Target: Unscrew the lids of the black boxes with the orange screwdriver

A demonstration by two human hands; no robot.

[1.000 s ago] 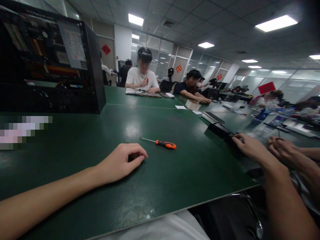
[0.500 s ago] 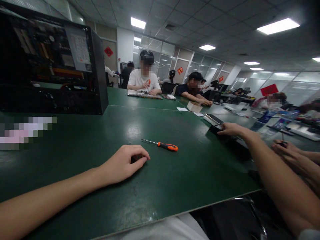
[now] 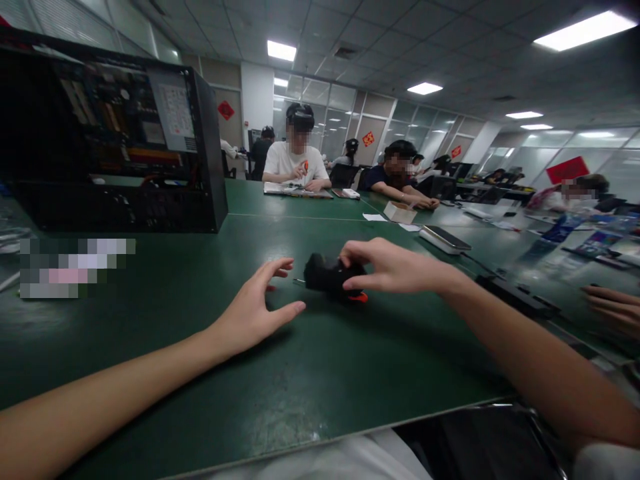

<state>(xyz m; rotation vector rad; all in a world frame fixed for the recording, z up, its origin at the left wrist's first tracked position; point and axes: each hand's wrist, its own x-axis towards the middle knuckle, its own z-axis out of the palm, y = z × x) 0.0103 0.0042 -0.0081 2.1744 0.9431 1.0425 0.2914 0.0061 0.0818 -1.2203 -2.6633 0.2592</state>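
My right hand (image 3: 380, 265) grips a black, blocky object (image 3: 325, 275), blurred, its exact kind unclear. It is held over the green table (image 3: 240, 407), in front of my left hand (image 3: 255, 303). The left hand has its fingers spread and thumb apart, holding nothing. Behind the black object lies a screwdriver (image 3: 361, 298), mostly hidden; only its orange handle end and the tip of its shaft show.
An open black computer case (image 3: 207, 153) stands at the left. Further back are a small box (image 3: 400, 212), a white-edged device (image 3: 445, 240) and a black power strip (image 3: 515, 295). Other people sit around the table, and a co-worker's hand (image 3: 613, 308) is at the right edge.
My right hand has come from the right side to the middle, carrying the black object in front of the screwdriver. My left hand has opened its curled fingers. The view has shifted slightly.
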